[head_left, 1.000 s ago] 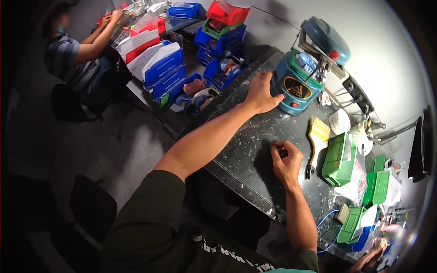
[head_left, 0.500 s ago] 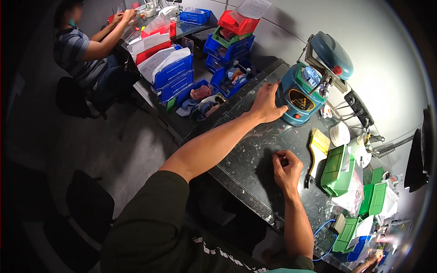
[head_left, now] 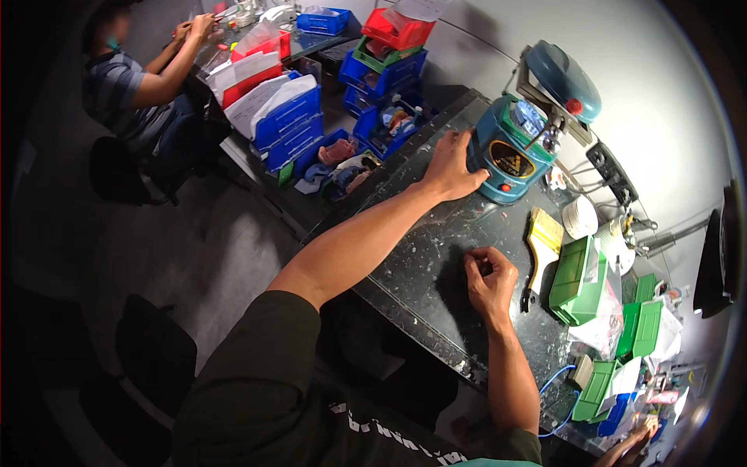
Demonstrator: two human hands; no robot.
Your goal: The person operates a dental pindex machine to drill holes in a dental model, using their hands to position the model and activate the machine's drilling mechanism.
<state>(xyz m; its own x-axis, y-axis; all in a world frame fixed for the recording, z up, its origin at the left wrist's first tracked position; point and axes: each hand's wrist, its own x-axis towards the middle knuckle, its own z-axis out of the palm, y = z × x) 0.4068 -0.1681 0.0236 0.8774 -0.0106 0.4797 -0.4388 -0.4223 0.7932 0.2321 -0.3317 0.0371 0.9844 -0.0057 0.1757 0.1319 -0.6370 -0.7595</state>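
A blue tabletop machine [head_left: 502, 152] with a round dark badge and a small red button stands at the far end of the dark worktable [head_left: 420, 288]. Its blue lid [head_left: 564, 82] with a red knob is tipped up, and something clear and bluish shows in the green-rimmed top. My left hand [head_left: 451, 167] lies against the machine's left side, fingers and thumb spread apart. Nearer to me, my right hand [head_left: 492, 284] hovers at or just over the tabletop, fingers curled towards the thumb. Whatever it may hold is hidden. A wide yellow-bristled brush [head_left: 545, 241] lies to its right.
Green bins [head_left: 576, 284] and a white roll [head_left: 580, 216] line the right side, near a black power strip [head_left: 611, 171]. Stacked blue bins [head_left: 288, 124] stand left, beyond the table edge. A seated person [head_left: 140, 86] works there; another person's hands [head_left: 642, 428] show lower right.
The whole view has shifted slightly, so most things sit a little higher in the picture. Both my hands keep nearly the same places and poses.
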